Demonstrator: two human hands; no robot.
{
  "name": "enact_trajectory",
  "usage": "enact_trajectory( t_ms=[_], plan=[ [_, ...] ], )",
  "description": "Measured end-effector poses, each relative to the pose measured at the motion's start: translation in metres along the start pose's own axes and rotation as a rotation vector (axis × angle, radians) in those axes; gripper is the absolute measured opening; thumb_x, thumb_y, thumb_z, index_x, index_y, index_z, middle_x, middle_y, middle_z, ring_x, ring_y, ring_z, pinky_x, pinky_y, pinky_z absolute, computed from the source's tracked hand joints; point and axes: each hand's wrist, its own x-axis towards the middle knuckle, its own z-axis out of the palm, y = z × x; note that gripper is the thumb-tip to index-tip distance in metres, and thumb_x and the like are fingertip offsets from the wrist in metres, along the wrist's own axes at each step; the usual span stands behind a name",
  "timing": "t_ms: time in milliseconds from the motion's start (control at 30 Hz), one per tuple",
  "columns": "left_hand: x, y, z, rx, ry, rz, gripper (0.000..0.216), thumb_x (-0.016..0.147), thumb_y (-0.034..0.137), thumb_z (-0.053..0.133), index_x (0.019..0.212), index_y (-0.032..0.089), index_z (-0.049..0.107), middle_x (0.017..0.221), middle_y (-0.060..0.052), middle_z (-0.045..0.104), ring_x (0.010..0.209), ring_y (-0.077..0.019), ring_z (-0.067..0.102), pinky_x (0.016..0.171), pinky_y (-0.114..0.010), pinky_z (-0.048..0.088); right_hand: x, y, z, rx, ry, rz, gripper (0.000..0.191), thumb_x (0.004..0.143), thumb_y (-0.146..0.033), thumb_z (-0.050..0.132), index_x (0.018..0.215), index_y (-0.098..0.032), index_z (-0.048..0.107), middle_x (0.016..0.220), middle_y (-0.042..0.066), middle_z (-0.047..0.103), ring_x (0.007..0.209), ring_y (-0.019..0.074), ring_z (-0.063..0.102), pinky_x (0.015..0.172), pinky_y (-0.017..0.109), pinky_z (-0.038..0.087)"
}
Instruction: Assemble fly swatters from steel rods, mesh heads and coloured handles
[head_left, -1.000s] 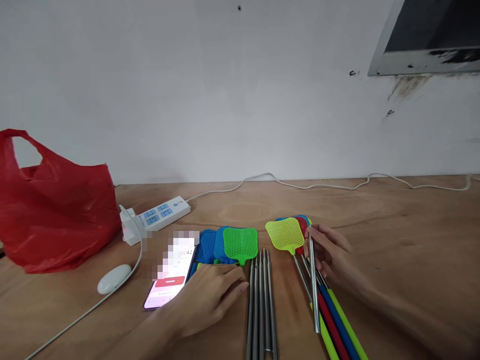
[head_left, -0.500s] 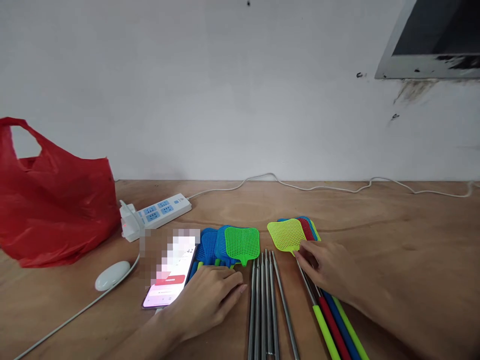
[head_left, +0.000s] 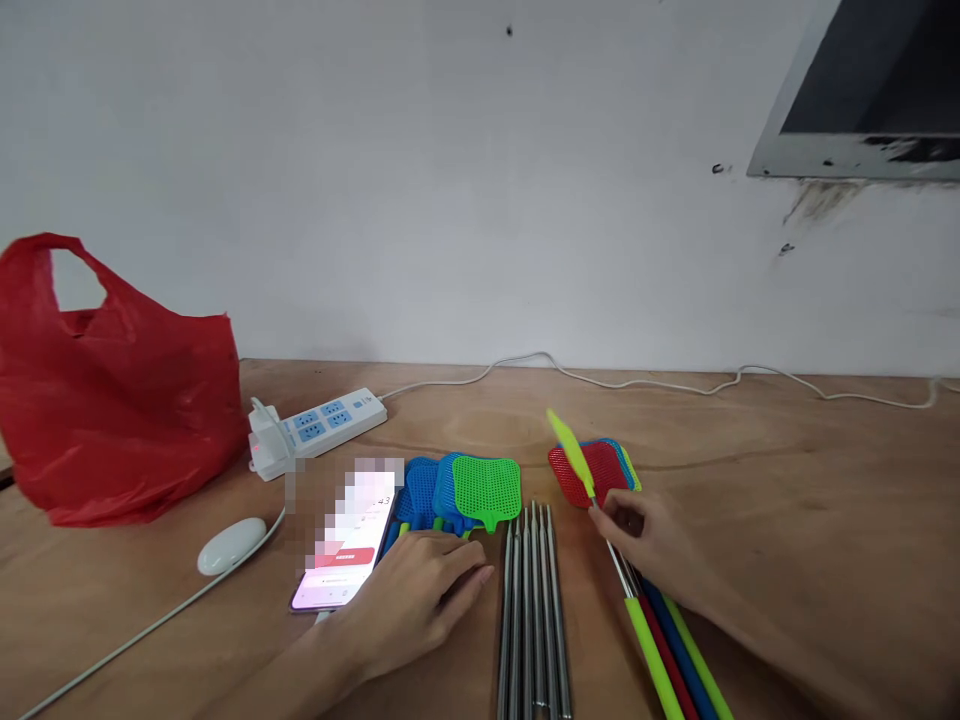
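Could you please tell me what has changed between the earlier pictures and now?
The right hand has let go of the metal rod, now lying beside the other rods. It has taken the yellow swatter by its shaft and turned it edge-on, uncovering more of the red swatter head. The left hand, green swatter head, phone and red bag stayed in place.

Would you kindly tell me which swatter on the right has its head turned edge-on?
The yellow-green swatter pinched in the right hand: its head shows only a narrow edge, while the red swatter behind shows its broad mesh.
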Motion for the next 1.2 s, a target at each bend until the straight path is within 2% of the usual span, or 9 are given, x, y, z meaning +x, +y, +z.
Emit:
enact_trajectory(
  t_ms=[167,300,367,500,600,767,967,1100,1200],
  plan=[
    [0.000,0.008,-0.007,-0.292,0.119,-0.090,0.033,0.106,0.034,0.035,0.087,0.020,0.059,0.072,0.001,0.060,0.065,-0.0156,0.056,0.062,-0.026,0.038,0.001,-0.011,-0.003,0.874,-0.041,0.362,0.046,0.076,-0.063,0.072,0.066,-0.021,0.055,0.048,-0.006,0.048,0.037,0.0082,0.038,0.036,0.021,0.029],
    [-0.001,0.013,-0.011,-0.493,0.201,-0.170,0.033,0.105,0.042,0.039,0.096,0.020,0.062,0.082,-0.001,0.064,0.076,-0.0174,0.059,0.071,-0.028,0.045,-0.006,-0.022,-0.003,1.116,-0.118,0.387,0.036,0.075,-0.052,0.081,0.079,-0.018,0.069,0.069,0.002,0.067,0.059,0.0115,0.061,0.047,0.018,0.045],
    [-0.001,0.014,-0.011,-0.676,0.139,-0.190,0.036,0.105,0.046,0.037,0.104,0.020,0.061,0.087,-0.003,0.065,0.079,-0.0177,0.060,0.074,-0.030,0.048,-0.010,-0.025,0.000,1.143,-0.152,0.366,0.033,0.075,-0.049,0.082,0.083,-0.018,0.073,0.075,0.003,0.069,0.067,0.0128,0.065,0.050,0.018,0.048],
    [0.002,0.017,-0.010,-1.159,-0.135,-0.191,0.049,0.101,0.060,0.037,0.116,0.018,0.056,0.085,-0.003,0.064,0.062,-0.0135,0.057,0.060,-0.027,0.048,-0.019,-0.031,0.011,1.147,-0.206,0.330,0.034,0.072,-0.050,0.084,0.085,-0.019,0.076,0.071,0.002,0.067,0.065,0.0123,0.064,0.049,0.017,0.048],
    [0.002,0.022,-0.010,-1.181,-0.261,-0.211,0.051,0.095,0.063,0.050,0.119,0.019,0.059,0.079,0.001,0.058,0.060,-0.0113,0.050,0.057,-0.023,0.042,-0.025,-0.035,0.018,1.139,-0.267,0.321,0.034,0.071,-0.049,0.085,0.084,-0.019,0.078,0.073,0.004,0.069,0.065,0.0126,0.065,0.051,0.018,0.049],
    [-0.001,0.029,-0.008,-0.883,-0.149,-0.175,0.042,0.093,0.060,0.056,0.105,0.020,0.065,0.079,0.002,0.049,0.071,-0.0141,0.044,0.063,-0.025,0.038,-0.031,-0.036,0.021,1.186,-0.293,0.367,0.030,0.073,-0.047,0.084,0.089,-0.022,0.081,0.080,0.005,0.073,0.069,0.0109,0.068,0.058,0.017,0.051],
    [0.001,0.029,-0.006,-0.895,-0.210,-0.213,0.043,0.095,0.060,0.052,0.082,0.019,0.051,0.070,0.005,0.039,0.064,-0.0122,0.037,0.057,-0.024,0.031,-0.028,-0.036,0.017,1.152,-0.315,0.328,0.030,0.077,-0.047,0.081,0.094,-0.022,0.080,0.086,0.006,0.074,0.075,0.0125,0.069,0.063,0.019,0.054],
    [-0.001,0.025,-0.010,-0.974,-0.190,-0.221,0.039,0.102,0.057,0.039,0.091,0.020,0.047,0.076,0.003,0.049,0.067,-0.0133,0.045,0.062,-0.025,0.039,-0.024,-0.025,0.015,0.934,-0.304,0.234,0.037,0.078,-0.052,0.077,0.095,-0.019,0.078,0.085,0.007,0.075,0.063,0.0149,0.067,0.057,0.027,0.056],
    [-0.003,0.019,-0.012,-0.847,-0.143,-0.249,0.031,0.105,0.050,0.035,0.105,0.022,0.046,0.073,0.004,0.051,0.065,-0.0146,0.047,0.063,-0.026,0.039,-0.024,-0.012,0.009,0.709,-0.111,0.117,0.034,0.081,-0.051,0.074,0.093,-0.019,0.076,0.082,0.007,0.074,0.059,0.0162,0.064,0.055,0.030,0.054]
  ],
)
